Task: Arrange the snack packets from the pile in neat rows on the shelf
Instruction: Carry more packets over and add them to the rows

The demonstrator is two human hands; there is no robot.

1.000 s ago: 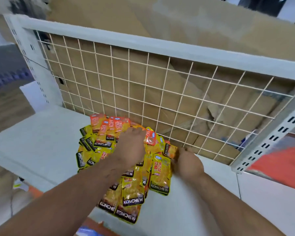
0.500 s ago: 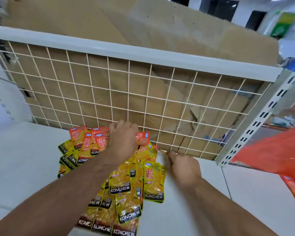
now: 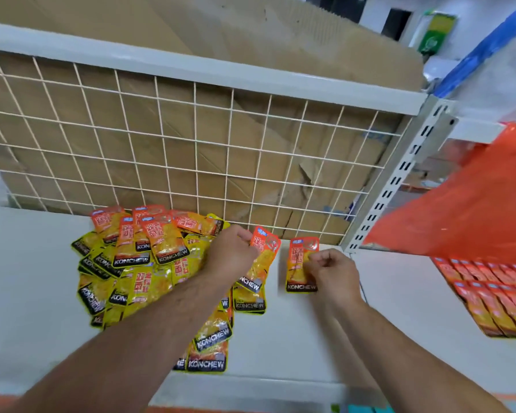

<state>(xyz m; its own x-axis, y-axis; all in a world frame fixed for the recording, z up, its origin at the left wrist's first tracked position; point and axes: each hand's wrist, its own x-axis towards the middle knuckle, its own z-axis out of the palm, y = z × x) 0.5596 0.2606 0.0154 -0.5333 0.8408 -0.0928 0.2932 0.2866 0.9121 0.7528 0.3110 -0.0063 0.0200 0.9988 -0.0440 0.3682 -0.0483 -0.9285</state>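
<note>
Left hand (image 3: 230,253) is gripping tilted packet (image 3: 265,248), long axis pointing away from the person; right hand (image 3: 332,274), just to its right, is pinching laid packet (image 3: 299,265) on shelf (image 3: 310,338).

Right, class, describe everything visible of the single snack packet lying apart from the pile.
The lone packet is a flat, glossy sachet, plastic by its look: orange-red at the top, yellow below, a black KONCHEW band at its near end. It lies face up on the white shelf, top toward the wire grid, apart from the pile. The curled fingers of the right hand pinch its right edge.
</note>
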